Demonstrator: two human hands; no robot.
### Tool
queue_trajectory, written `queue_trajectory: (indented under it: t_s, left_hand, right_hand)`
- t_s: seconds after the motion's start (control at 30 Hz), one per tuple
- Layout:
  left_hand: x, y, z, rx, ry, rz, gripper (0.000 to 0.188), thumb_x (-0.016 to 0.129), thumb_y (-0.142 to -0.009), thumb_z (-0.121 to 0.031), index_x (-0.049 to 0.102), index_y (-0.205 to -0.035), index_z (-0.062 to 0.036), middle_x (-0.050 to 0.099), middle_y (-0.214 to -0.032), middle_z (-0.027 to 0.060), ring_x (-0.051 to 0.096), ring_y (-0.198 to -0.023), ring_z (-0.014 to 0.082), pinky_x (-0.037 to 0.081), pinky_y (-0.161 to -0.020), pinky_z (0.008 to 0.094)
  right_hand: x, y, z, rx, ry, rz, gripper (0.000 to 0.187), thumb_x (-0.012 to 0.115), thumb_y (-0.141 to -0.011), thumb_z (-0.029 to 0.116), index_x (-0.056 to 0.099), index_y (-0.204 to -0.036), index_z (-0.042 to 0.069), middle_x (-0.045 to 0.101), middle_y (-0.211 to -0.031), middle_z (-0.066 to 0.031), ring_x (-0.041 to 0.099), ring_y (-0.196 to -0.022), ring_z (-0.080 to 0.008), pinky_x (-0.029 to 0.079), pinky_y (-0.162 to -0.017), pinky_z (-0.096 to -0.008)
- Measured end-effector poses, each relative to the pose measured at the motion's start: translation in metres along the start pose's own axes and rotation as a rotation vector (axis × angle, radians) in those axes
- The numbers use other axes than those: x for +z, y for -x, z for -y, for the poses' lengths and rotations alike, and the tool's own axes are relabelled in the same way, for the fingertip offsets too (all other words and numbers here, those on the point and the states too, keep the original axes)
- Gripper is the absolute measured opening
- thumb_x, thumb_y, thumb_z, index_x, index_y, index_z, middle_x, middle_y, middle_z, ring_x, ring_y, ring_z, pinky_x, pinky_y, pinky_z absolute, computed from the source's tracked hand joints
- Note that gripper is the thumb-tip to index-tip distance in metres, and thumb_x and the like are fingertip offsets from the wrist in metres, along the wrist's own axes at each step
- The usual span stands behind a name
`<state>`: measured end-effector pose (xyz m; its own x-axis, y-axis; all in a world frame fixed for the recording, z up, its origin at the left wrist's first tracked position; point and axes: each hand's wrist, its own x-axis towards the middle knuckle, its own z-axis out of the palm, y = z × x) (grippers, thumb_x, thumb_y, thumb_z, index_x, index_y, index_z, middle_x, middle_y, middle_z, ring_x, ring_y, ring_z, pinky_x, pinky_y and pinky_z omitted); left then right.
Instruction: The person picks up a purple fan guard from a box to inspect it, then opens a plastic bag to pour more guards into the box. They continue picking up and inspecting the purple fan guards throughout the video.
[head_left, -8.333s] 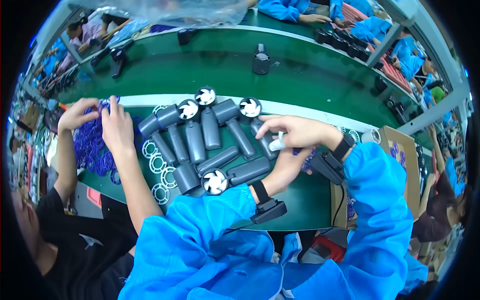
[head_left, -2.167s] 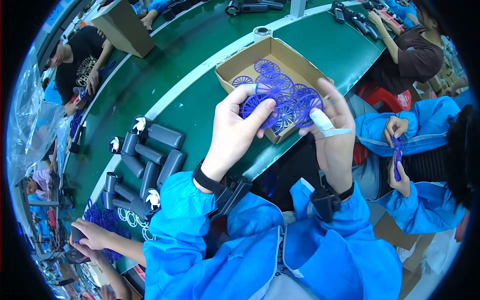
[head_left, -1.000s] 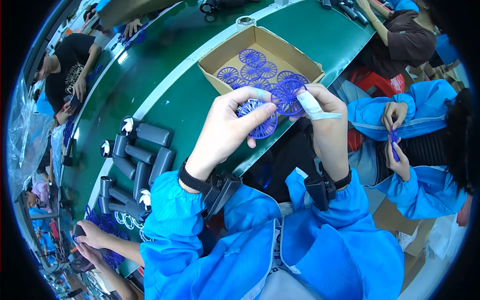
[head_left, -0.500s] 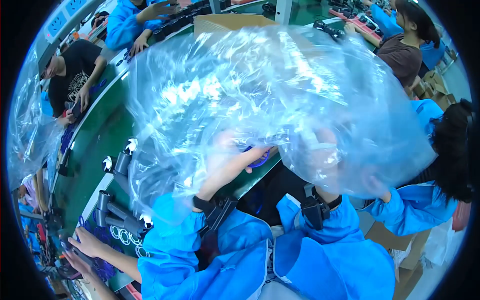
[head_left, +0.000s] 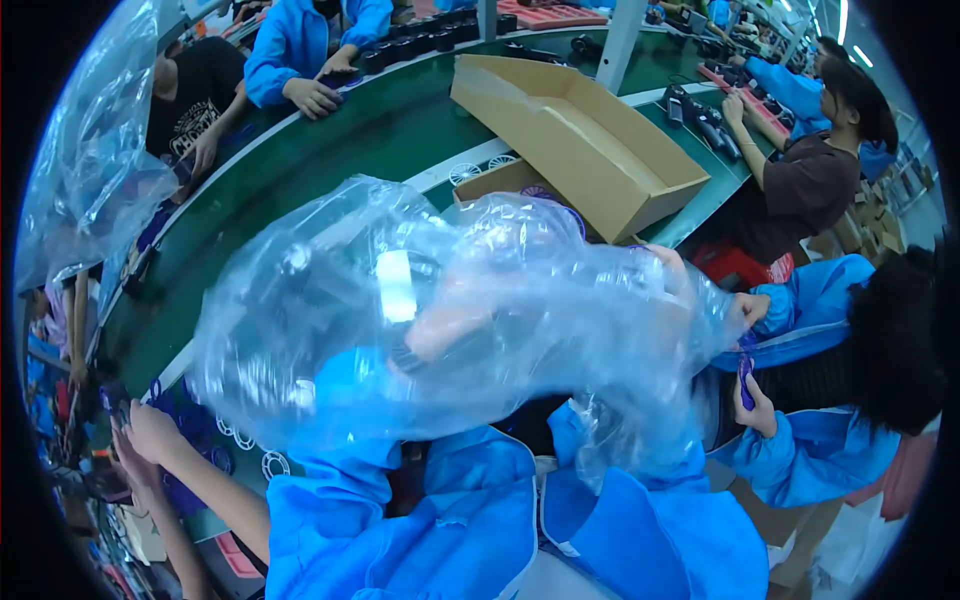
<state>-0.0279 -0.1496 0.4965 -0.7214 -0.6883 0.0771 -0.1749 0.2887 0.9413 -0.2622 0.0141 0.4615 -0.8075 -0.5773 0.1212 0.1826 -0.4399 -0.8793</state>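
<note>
You have the clear plastic bag spread across the centre, over both your hands. Your left hand is a blur through the film, just left of centre; your right hand is at 2 o'clock, its fingers near the film's upper edge. I cannot tell whether either grip is spread, pressed together or pinching something.

A purple spoked disc shows at 12 o'clock in the lower cardboard box, partly veiled by film; the tilted cardboard box leans over it at 1 o'clock. I'd free your fingers from the film first, then take each disc by its rim, since the thin spokes would likely flex or snag.

Mind the box edges at 1 o'clock and the co-worker's hands at 3. At 8, another co-worker's hands work near the white rings. The desk shows bare green at 2; your widest room looks to be toward 10. Its near edge is hidden under the film.
</note>
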Motion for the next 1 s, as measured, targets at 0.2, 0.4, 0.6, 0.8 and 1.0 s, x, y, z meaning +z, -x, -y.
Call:
queue_trajectory:
  t_s: [0.2,0.4,0.6,0.8,1.0]
  left_hand:
    - [-0.238,0.176,0.093,0.075,0.168,-0.144,0.047,0.056,-0.087,-0.028,0.044,-0.126,-0.0058,0.053,-0.113,0.0105,0.052,-0.097,0.0178,0.042,-0.083,0.0320]
    - [-0.399,0.333,0.153,0.133,0.349,-0.278,0.049,0.053,-0.088,-0.031,0.040,-0.130,-0.0080,0.049,-0.118,0.0100,0.047,-0.108,0.0200,0.037,-0.094,0.0341]
    - [-0.211,0.125,0.055,0.158,0.326,-0.115,0.046,0.054,-0.087,-0.027,0.042,-0.127,-0.0070,0.049,-0.116,0.0095,0.048,-0.108,0.0194,0.038,-0.095,0.0335]
    - [0.009,-0.001,-0.024,0.218,0.159,0.173,0.038,0.059,-0.084,-0.015,0.048,-0.118,-0.0035,0.051,-0.107,0.0088,0.052,-0.100,0.0169,0.043,-0.088,0.0309]
    - [0.078,-0.019,-0.024,0.365,-0.110,0.354,0.037,0.063,-0.081,-0.009,0.052,-0.115,-0.0028,0.053,-0.104,0.0092,0.055,-0.097,0.0168,0.046,-0.086,0.0306]
  right_hand:
    - [-0.004,0.017,0.000,-0.041,0.153,0.054,0.016,0.052,-0.092,0.013,0.054,-0.099,-0.001,0.059,-0.085,-0.0044,0.056,-0.075,-0.0085,0.047,-0.062,-0.0222]
    - [-0.013,0.026,0.015,-0.052,0.262,0.010,0.013,0.052,-0.091,0.011,0.056,-0.092,-0.001,0.060,-0.084,-0.0090,0.057,-0.073,-0.0116,0.048,-0.067,-0.0245]
    - [-0.021,0.038,0.006,-0.011,0.079,0.032,0.013,0.052,-0.091,0.011,0.054,-0.097,0.000,0.058,-0.083,-0.0064,0.056,-0.074,-0.0099,0.047,-0.067,-0.0234]
    - [-0.060,0.049,0.010,0.113,-0.003,0.092,0.017,0.055,-0.089,0.011,0.052,-0.101,0.000,0.057,-0.088,-0.0098,0.056,-0.079,-0.0148,0.048,-0.071,-0.0260]
    - [-0.085,0.078,0.008,-0.113,-0.294,0.357,0.017,0.059,-0.086,0.008,0.054,-0.100,0.000,0.054,-0.104,-0.0174,0.057,-0.093,-0.0223,0.050,-0.077,-0.0308]
